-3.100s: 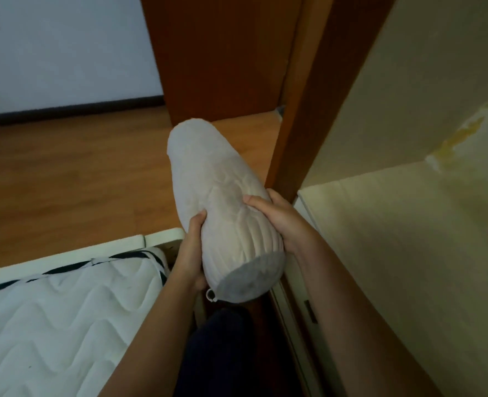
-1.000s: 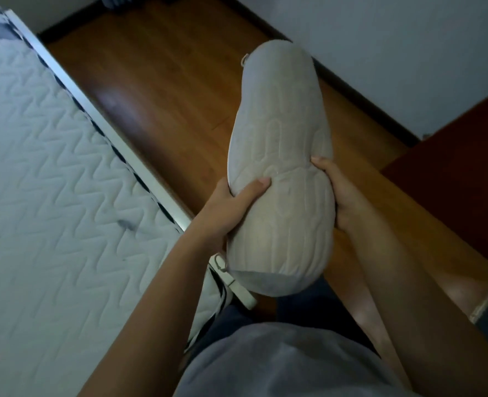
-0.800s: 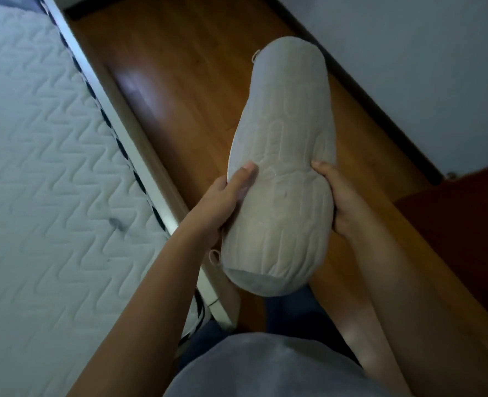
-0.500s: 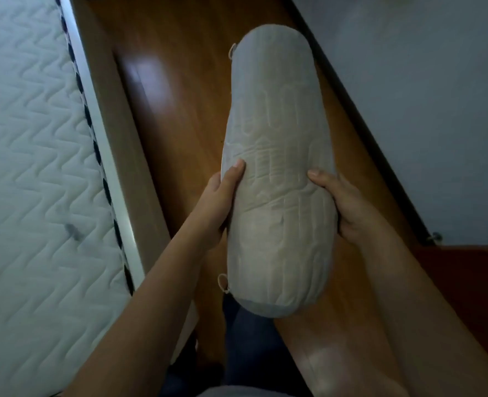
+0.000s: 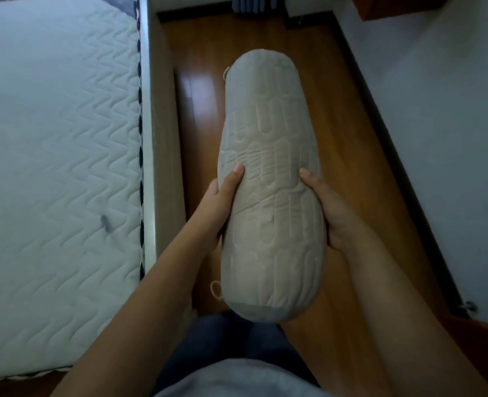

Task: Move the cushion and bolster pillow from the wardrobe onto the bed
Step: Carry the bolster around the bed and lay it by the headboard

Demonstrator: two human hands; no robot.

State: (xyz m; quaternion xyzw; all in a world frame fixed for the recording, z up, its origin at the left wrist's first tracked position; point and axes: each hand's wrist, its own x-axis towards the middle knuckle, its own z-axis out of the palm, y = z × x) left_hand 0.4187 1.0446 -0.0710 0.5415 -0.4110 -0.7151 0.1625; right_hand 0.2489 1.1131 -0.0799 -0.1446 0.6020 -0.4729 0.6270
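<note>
A beige quilted bolster pillow (image 5: pixel 268 156) is held lengthwise in front of me, above the wooden floor. My left hand (image 5: pixel 219 202) grips its left side and my right hand (image 5: pixel 328 207) grips its right side, thumbs on top. A small loop hangs at each end of the bolster. The bed, a bare white quilted mattress (image 5: pixel 53 144) with a dark-trimmed edge, lies to the left of the bolster. No cushion or wardrobe is in view.
A strip of wooden floor (image 5: pixel 348 156) runs between the bed frame (image 5: pixel 154 156) and a pale wall (image 5: pixel 437 124) on the right. A dark object (image 5: pixel 254 4) stands at the far end of the floor. My legs are below the bolster.
I have turned away from the wardrobe with the bolster in both hands. The bed now runs along my left and the view looks straight down the floor strip.
</note>
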